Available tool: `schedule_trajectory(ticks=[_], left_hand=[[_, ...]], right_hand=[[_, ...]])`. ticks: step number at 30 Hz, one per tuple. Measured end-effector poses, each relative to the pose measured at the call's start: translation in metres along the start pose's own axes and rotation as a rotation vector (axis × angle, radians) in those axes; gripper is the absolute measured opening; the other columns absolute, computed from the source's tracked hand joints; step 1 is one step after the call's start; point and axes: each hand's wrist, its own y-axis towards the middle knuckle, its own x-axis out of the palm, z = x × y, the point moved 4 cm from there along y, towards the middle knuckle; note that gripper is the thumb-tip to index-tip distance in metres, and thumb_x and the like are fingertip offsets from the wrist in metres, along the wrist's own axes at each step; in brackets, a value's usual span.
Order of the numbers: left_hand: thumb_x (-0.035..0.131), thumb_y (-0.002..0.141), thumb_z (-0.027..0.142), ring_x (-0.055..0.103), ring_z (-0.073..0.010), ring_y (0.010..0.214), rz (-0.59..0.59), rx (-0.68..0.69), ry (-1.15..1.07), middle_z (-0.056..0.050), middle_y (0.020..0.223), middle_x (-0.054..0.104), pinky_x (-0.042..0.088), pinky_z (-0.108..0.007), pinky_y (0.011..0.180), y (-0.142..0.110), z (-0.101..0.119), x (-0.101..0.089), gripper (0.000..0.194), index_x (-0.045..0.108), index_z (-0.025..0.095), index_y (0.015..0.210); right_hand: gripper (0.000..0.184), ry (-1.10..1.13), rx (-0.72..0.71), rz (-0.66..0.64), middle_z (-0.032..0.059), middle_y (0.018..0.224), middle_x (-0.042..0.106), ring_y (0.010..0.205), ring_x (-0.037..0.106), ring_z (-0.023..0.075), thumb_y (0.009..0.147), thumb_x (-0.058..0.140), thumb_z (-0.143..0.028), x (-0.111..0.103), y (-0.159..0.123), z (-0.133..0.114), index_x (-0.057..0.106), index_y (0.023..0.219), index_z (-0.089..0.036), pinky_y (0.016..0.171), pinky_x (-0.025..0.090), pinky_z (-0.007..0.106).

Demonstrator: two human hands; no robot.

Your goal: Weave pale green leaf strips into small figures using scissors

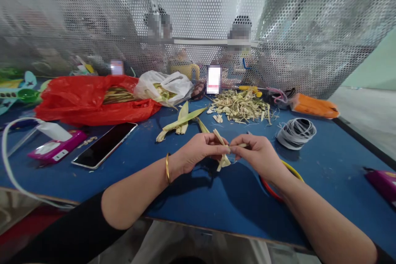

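Observation:
My left hand, with a gold bangle at the wrist, pinches a pale, dried-looking folded leaf piece between thumb and fingers. My right hand is closed beside it, the fingertips of both hands meeting. A thin pale strip shows between its fingers; whether it is part of the same leaf I cannot tell. A fine thread seems to hang under the fingertips. Just beyond my left hand lie several yellow-green leaf pieces. Partly hidden by my right wrist are red-and-yellow-handled scissors or a ring.
A pile of leaf scraps lies at the back, near a grey string spool. To the left are a phone, a purple power strip, a red bag and a white bag. A perforated metal screen stands behind.

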Motion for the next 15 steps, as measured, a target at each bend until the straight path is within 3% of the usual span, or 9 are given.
schedule_trajectory(ticks=[3, 8, 15], left_hand=[[0.077, 0.067, 0.034, 0.059, -0.0127, 0.068, -0.016, -0.056, 0.003, -0.007, 0.079, 0.068, 0.046, -0.026, 0.069, 0.0, 0.0, -0.002, 0.026, 0.071, 0.011, 0.078], [0.075, 0.066, 0.033, 0.05, -0.0095, 0.057, -0.02, -0.046, 0.07, -0.002, 0.063, 0.062, 0.039, -0.023, 0.059, 0.0, -0.001, -0.002, 0.02, 0.071, 0.013, 0.065], [0.074, 0.061, 0.027, 0.047, -0.0094, 0.057, 0.037, -0.056, 0.025, -0.001, 0.06, 0.058, 0.035, -0.023, 0.057, -0.001, 0.002, -0.002, 0.015, 0.069, 0.013, 0.064]], right_hand=[[0.014, -0.061, -0.061, 0.018, -0.0017, 0.057, 0.061, 0.055, 0.054, 0.0128, 0.079, 0.061, -0.029, -0.001, -0.002, -0.004, 0.067, 0.074, -0.018, 0.055, 0.04, 0.024], [0.011, -0.239, -0.277, 0.066, 0.0001, 0.07, 0.066, 0.063, 0.058, 0.0136, 0.082, 0.057, -0.021, 0.001, -0.006, -0.016, 0.066, 0.077, -0.019, 0.061, 0.042, 0.025], [0.012, -0.287, -0.428, 0.048, 0.0036, 0.082, 0.068, 0.074, 0.062, 0.0154, 0.087, 0.056, -0.016, 0.002, -0.007, -0.02, 0.067, 0.087, -0.019, 0.067, 0.047, 0.025]])
